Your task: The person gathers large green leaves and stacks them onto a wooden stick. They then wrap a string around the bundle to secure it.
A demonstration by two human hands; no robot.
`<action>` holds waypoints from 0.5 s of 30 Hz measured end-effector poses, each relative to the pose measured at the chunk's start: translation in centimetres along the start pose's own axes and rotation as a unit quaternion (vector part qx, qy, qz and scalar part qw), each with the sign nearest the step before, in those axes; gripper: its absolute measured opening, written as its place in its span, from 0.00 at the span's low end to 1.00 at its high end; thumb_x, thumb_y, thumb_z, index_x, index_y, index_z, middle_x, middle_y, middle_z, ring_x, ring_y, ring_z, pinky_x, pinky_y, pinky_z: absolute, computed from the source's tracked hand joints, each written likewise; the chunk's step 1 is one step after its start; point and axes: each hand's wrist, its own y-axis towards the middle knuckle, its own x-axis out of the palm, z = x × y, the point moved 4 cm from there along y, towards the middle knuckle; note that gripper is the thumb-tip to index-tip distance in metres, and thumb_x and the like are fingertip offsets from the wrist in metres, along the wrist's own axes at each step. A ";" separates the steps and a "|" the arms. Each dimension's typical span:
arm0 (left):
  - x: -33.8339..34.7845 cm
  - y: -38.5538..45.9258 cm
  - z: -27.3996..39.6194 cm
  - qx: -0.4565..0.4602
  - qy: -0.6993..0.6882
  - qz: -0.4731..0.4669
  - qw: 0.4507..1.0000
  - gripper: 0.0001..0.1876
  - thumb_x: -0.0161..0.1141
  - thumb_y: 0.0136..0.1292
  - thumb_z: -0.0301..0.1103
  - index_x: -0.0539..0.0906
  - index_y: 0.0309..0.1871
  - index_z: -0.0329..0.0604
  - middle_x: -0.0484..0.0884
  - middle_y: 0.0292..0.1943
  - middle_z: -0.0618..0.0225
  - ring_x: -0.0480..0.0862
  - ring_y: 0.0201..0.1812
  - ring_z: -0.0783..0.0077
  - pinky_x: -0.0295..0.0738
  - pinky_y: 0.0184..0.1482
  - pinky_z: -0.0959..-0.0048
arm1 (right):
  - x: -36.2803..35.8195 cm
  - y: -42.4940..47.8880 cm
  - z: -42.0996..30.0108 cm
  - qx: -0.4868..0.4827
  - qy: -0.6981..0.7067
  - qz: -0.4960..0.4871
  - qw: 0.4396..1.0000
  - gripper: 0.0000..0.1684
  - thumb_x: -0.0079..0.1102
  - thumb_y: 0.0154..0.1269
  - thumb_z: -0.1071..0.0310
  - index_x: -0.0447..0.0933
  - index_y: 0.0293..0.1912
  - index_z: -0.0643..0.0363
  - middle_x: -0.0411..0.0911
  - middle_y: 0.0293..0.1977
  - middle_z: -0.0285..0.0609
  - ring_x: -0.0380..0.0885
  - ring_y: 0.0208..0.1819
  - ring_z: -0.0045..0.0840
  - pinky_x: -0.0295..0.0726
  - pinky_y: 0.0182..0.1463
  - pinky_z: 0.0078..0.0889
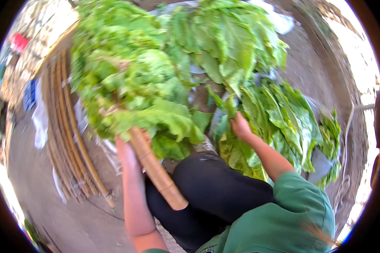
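Observation:
My left hand is closed around a bamboo pole, whose near end lies over my thigh. Large green leaves cover the pole's far part, with bits of twine-like fibre among them. My right hand is at the edge of a pile of broad green leaves on the right, its fingers at a leaf stem end; blur hides whether they grip it. Another heap of broad leaves lies farther ahead.
Several bamboo poles lie side by side on the ground at left, near a white plastic bag and a blue packet. Pale sheeting shows under the right pile. A pale cord runs along the far right.

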 end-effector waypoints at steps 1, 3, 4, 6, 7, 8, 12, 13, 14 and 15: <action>-0.3 0.8 -0.4 0.015 0.014 -0.014 1.000 0.19 0.41 0.67 0.44 0.71 0.38 0.32 0.78 0.26 0.54 0.78 0.21 0.66 0.76 0.22 0.73 | -1.2 0.7 -1.1 -0.048 0.086 0.017 0.995 0.21 0.50 0.61 0.66 0.60 0.50 0.67 0.75 0.33 0.61 0.73 0.37 0.53 0.72 0.41 0.47; -0.2 0.5 0.1 0.017 -0.052 -0.052 0.997 0.11 0.41 0.67 0.35 0.68 0.44 0.36 0.78 0.27 0.55 0.80 0.25 0.63 0.78 0.21 0.71 | -6.5 0.7 -10.2 -0.118 0.147 -0.063 0.980 0.19 0.49 0.61 0.66 0.63 0.49 0.68 0.75 0.33 0.59 0.73 0.37 0.50 0.72 0.40 0.44; -0.5 0.5 0.2 0.025 -0.071 -0.046 0.996 0.11 0.42 0.67 0.35 0.67 0.44 0.36 0.78 0.28 0.55 0.81 0.24 0.62 0.78 0.22 0.70 | -8.2 0.4 -14.2 -0.141 0.076 -0.122 0.980 0.19 0.47 0.61 0.65 0.64 0.48 0.67 0.75 0.32 0.58 0.74 0.36 0.49 0.73 0.39 0.44; -0.3 0.0 0.6 0.025 -0.111 -0.025 0.993 0.10 0.43 0.67 0.34 0.70 0.40 0.35 0.76 0.24 0.61 0.77 0.19 0.70 0.73 0.18 0.75 | -9.8 -1.0 -20.9 -0.224 -0.062 -0.227 0.946 0.18 0.45 0.60 0.62 0.67 0.45 0.66 0.75 0.30 0.55 0.74 0.33 0.46 0.73 0.37 0.43; -1.3 -0.1 1.1 0.043 -0.029 -0.012 0.999 0.10 0.43 0.67 0.34 0.71 0.38 0.35 0.74 0.22 0.64 0.75 0.18 0.73 0.70 0.17 0.77 | -9.8 -2.0 -23.2 -0.280 -0.128 -0.276 0.911 0.18 0.43 0.60 0.60 0.68 0.43 0.64 0.74 0.29 0.53 0.75 0.32 0.45 0.74 0.36 0.42; -3.0 0.0 1.5 0.060 0.054 0.002 0.997 0.11 0.44 0.67 0.34 0.72 0.36 0.36 0.72 0.20 0.67 0.73 0.17 0.76 0.66 0.16 0.79 | -9.2 -2.8 -24.7 -0.383 -0.111 -0.251 0.882 0.18 0.42 0.59 0.59 0.70 0.41 0.62 0.74 0.27 0.50 0.75 0.32 0.42 0.74 0.36 0.42; -6.2 -2.6 4.1 0.120 0.163 0.062 0.977 0.12 0.47 0.66 0.36 0.75 0.30 0.39 0.62 0.15 0.81 0.59 0.14 0.88 0.49 0.15 0.84 | -6.2 -3.7 -28.5 -0.485 -0.128 -0.306 0.809 0.15 0.46 0.57 0.62 0.71 0.41 0.62 0.75 0.29 0.48 0.75 0.33 0.43 0.74 0.37 0.42; -6.5 -3.7 5.2 0.145 0.188 0.060 0.969 0.12 0.48 0.66 0.36 0.75 0.30 0.39 0.61 0.15 0.82 0.58 0.15 0.89 0.48 0.15 0.84 | -5.4 -3.8 -29.7 -0.505 -0.096 -0.295 0.806 0.14 0.47 0.57 0.64 0.71 0.41 0.62 0.75 0.30 0.48 0.75 0.34 0.43 0.74 0.37 0.42; -6.4 -5.3 5.9 0.127 0.185 0.060 0.973 0.12 0.49 0.65 0.36 0.76 0.30 0.38 0.59 0.14 0.84 0.56 0.15 0.89 0.47 0.16 0.84 | -4.6 -3.9 -30.8 -0.522 -0.063 -0.283 0.802 0.14 0.48 0.56 0.65 0.71 0.41 0.62 0.75 0.30 0.48 0.75 0.34 0.44 0.74 0.37 0.42; -6.4 -6.5 6.1 0.129 0.207 0.040 0.969 0.12 0.49 0.65 0.36 0.76 0.30 0.38 0.59 0.14 0.83 0.56 0.15 0.89 0.47 0.17 0.84 | -3.2 -3.7 -31.8 -0.493 -0.045 -0.275 0.824 0.13 0.50 0.55 0.66 0.72 0.40 0.62 0.76 0.31 0.48 0.76 0.34 0.41 0.75 0.38 0.39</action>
